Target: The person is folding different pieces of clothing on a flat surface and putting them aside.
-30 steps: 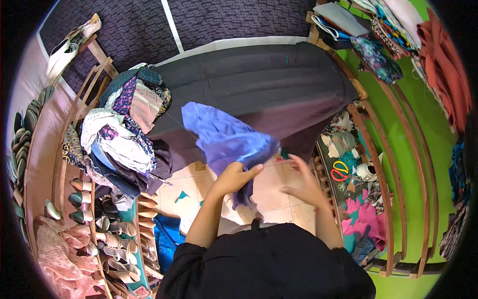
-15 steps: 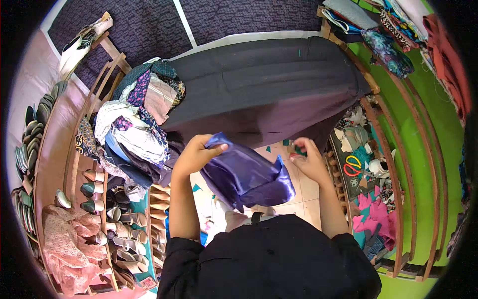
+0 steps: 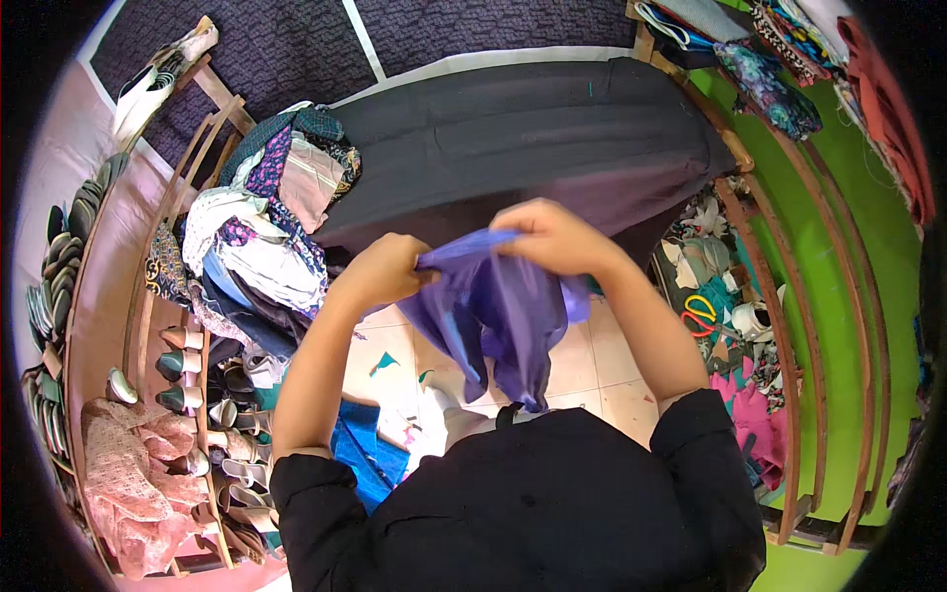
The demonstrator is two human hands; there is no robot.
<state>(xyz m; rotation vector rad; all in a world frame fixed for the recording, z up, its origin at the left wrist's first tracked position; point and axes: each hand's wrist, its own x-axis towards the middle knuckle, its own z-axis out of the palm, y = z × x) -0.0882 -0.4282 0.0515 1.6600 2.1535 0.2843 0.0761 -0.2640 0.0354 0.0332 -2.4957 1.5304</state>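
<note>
A shiny purple cloth (image 3: 498,311) hangs in loose folds in front of my body, held up by its upper edge. My left hand (image 3: 395,268) pinches its upper left corner. Further right along that edge, my right hand (image 3: 552,237) grips the cloth between thumb and fingers, slightly blurred by motion. The cloth's lower end droops close to my black shirt. Beyond both hands stands a table draped in dark cloth (image 3: 493,128).
A heap of mixed fabrics (image 3: 261,237) lies at the table's left end. Racks of shoes (image 3: 247,464) and a pink lace cloth (image 3: 148,483) stand left. On the right are scissors (image 3: 698,314) among scraps and wooden rails (image 3: 779,345). Blue fabric (image 3: 370,449) lies low beside me.
My right hand has moved left and up and taken hold of the purple cloth. Its free end, spread to the right before, now hangs down. More blue fabric shows at the lower left.
</note>
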